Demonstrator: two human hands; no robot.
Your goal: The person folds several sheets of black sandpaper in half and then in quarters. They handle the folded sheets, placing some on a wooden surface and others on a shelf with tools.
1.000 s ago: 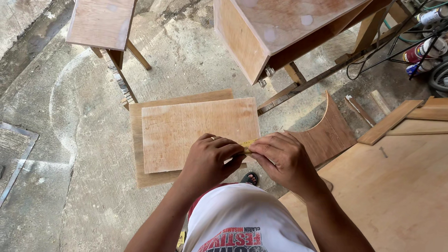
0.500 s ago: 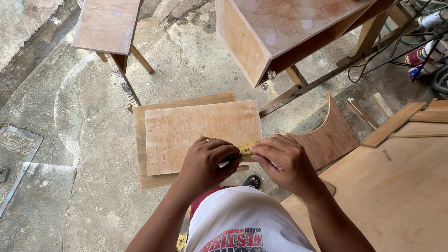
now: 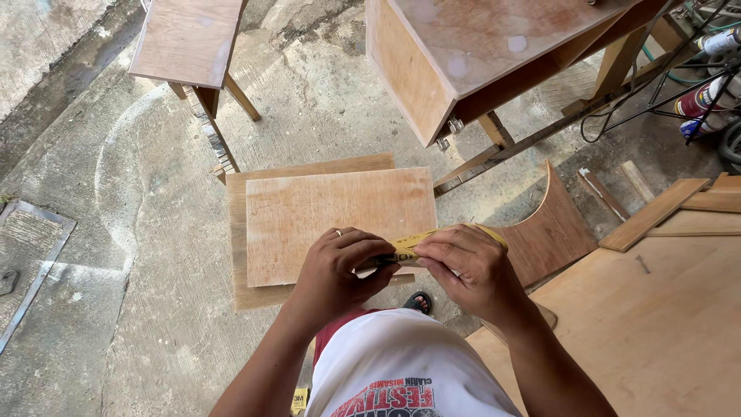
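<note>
Both hands meet at waist height over the concrete floor [image 3: 154, 255], pinching a yellow tape measure [image 3: 417, 243] between them: the left hand [image 3: 340, 270] closes thumb and fingers on its near, dark end, and the right hand [image 3: 463, 266] curls over the yellow strip, so neither is spread. The strip's long axis runs left to right between the hands, rising slightly toward the right (its far end hidden under the right hand). Directly ahead of and below the hands lies the plywood panel [image 3: 340, 216], stacked on a larger board [image 3: 239, 232], long side also left to right; the left hand sits over its near edge and is the nearer one.
</note>
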